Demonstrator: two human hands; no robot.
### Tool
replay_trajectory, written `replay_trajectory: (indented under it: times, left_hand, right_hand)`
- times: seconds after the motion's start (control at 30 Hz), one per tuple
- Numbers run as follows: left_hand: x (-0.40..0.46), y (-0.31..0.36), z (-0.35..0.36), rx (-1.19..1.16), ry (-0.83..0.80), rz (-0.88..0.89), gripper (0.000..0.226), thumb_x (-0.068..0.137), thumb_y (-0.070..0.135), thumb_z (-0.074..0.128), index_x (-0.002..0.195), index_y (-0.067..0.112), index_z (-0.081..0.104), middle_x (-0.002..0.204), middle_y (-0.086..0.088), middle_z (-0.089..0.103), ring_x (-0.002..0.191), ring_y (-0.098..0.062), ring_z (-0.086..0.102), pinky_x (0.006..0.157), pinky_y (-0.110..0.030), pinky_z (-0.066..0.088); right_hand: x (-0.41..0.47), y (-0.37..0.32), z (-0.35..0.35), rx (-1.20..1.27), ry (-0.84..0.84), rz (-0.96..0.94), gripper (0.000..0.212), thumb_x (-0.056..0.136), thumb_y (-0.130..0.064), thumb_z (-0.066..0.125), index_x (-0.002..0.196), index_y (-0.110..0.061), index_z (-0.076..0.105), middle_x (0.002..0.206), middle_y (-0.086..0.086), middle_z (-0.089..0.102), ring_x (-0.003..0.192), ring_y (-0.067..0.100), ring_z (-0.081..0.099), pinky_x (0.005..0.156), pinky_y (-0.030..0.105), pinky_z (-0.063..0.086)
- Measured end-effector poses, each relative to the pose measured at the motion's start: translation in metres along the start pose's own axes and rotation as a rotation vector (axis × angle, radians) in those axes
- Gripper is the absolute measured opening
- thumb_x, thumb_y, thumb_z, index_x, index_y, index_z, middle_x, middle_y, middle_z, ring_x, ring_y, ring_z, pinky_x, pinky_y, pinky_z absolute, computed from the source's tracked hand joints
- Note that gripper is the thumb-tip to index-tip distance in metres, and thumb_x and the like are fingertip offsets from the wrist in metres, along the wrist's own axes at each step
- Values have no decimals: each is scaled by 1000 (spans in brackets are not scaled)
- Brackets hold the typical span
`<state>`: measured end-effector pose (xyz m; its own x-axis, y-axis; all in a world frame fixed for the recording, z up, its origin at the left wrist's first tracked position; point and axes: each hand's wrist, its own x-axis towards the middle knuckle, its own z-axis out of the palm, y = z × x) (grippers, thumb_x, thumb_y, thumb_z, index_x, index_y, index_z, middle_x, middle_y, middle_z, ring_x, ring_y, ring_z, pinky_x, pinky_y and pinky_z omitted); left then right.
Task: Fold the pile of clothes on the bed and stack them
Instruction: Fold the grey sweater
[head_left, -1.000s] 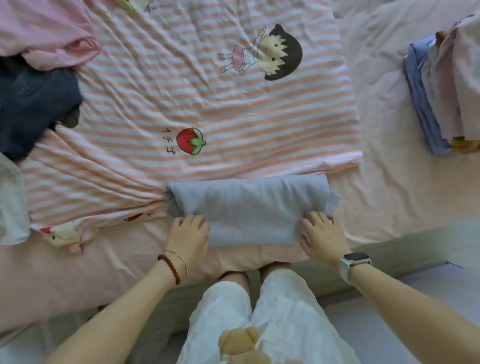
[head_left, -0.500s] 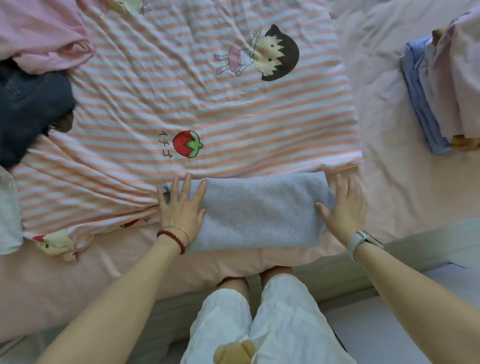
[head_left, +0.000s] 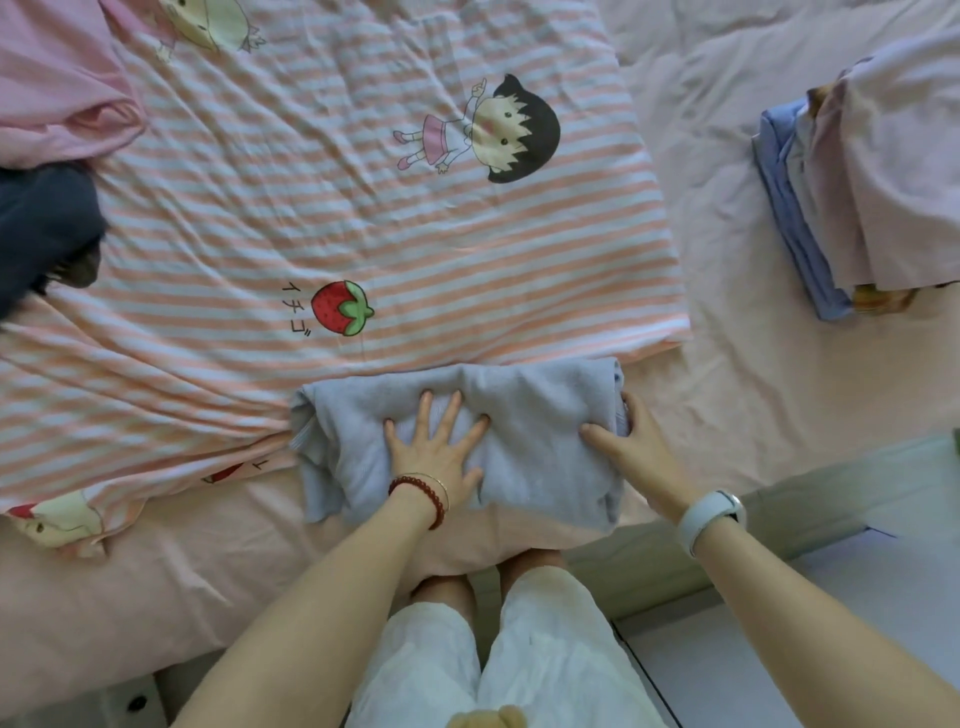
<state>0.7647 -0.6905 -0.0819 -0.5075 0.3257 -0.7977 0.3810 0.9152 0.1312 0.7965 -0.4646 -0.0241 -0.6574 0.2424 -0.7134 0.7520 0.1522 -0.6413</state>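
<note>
Grey garment (head_left: 524, 415), already folded into a thick band, lies near the front edge of the bed (head_left: 753, 374), its far side overlapping the hem of the striped cartoon blanket (head_left: 363, 208). Its long axis runs left to right across the view, parallel to the bed's edge; the left end is looser and slightly ragged, the right end a neater stacked edge.

The left hand (head_left: 434, 447) lies flat on the middle of the band, fingers (head_left: 425, 410) straight and spread wide, most likely pinning the cloth and marking a crease line. The right hand (head_left: 631, 447) sits at the right end, thumb on top and the other fingers around that edge, gripping it, probably so this end can be brought over the pinned middle for 1 more fold.

Further out, a stack of folded clothes (head_left: 852, 208) waits well apart at the right, and unfolded pieces, pink (head_left: 57, 88) and dark blue (head_left: 41, 223), remain at the far left.
</note>
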Motion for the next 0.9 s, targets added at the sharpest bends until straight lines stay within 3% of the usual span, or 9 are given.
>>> replay_trajectory:
  times: [0.13, 0.2, 0.27, 0.37, 0.5, 0.6, 0.7, 0.8, 0.9]
  left_hand:
    - [-1, -6, -26, -194, -72, 95, 53, 97, 42, 36, 145, 41, 15, 156, 5, -11, 142, -29, -16, 107, -67, 5]
    - [-13, -27, -35, -653, 56, 87, 37, 98, 28, 41, 134, 24, 47, 150, -3, 31, 140, -25, 24, 110, -53, 24]
    - [-37, -58, -40, -1288, 160, -101, 25, 98, 24, 42, 117, 17, 58, 122, -7, 59, 106, -21, 57, 93, -41, 45]
    - [-73, -101, -30, -1860, 128, -329, 27, 98, 37, 34, 106, 23, 56, 102, -4, 65, 87, -19, 61, 72, -31, 48]
    - [-87, -118, -9, -1779, 317, -453, 28, 95, 34, 44, 117, 18, 51, 116, -7, 58, 100, -20, 58, 84, -34, 47]
    - [-75, -115, -10, -1384, 626, -391, 50, 87, 30, 62, 131, 20, 41, 133, -9, 43, 122, -21, 42, 104, -40, 37]
    - [-50, -99, -14, -1030, 541, -348, 79, 82, 49, 61, 146, 30, 20, 154, -5, 13, 141, -23, 12, 115, -39, 15]
    - [-28, -89, -13, -911, 399, -365, 72, 89, 46, 52, 147, 33, 12, 157, -1, -8, 142, -29, -3, 115, -41, 7]
    - [-30, -95, -5, -889, 562, -364, 61, 91, 34, 55, 144, 22, 30, 156, -7, 8, 139, -31, 15, 112, -41, 17]
  right_hand:
    - [-27, -30, 26, -59, -59, -184, 31, 80, -22, 68, 99, -35, 48, 91, -12, 61, 78, -8, 59, 64, 13, 47]
    - [-34, -47, 48, -57, -111, -263, 36, 83, -17, 67, 102, -38, 45, 94, -14, 60, 83, -6, 58, 67, 13, 47]
    - [-37, -59, 79, -74, -195, -322, 33, 83, -19, 65, 105, -34, 45, 97, -11, 59, 86, 1, 58, 71, 15, 46]
    - [-32, -64, 137, -200, -322, -365, 39, 84, -17, 63, 120, -16, 47, 113, 2, 54, 103, 12, 52, 87, 20, 42]
    - [-18, -60, 197, -472, -575, -281, 63, 90, -11, 53, 145, -9, 23, 141, 14, 27, 130, 27, 34, 107, 24, 24]
    - [-10, -59, 201, -549, -618, -298, 64, 91, -4, 48, 146, -6, 17, 147, 15, 21, 136, 27, 27, 108, 20, 18]
    - [-26, -51, 176, -500, -666, -354, 61, 85, 5, 45, 143, -5, 29, 143, 4, 35, 131, 12, 32, 105, 7, 22]
    - [-45, -35, 140, -598, -264, -554, 42, 81, 4, 47, 119, -4, 60, 121, 6, 60, 111, 25, 55, 95, 36, 46]
    - [-43, -24, 122, -780, 161, -711, 42, 79, -5, 50, 119, -5, 61, 121, 16, 59, 106, 38, 56, 84, 50, 50]
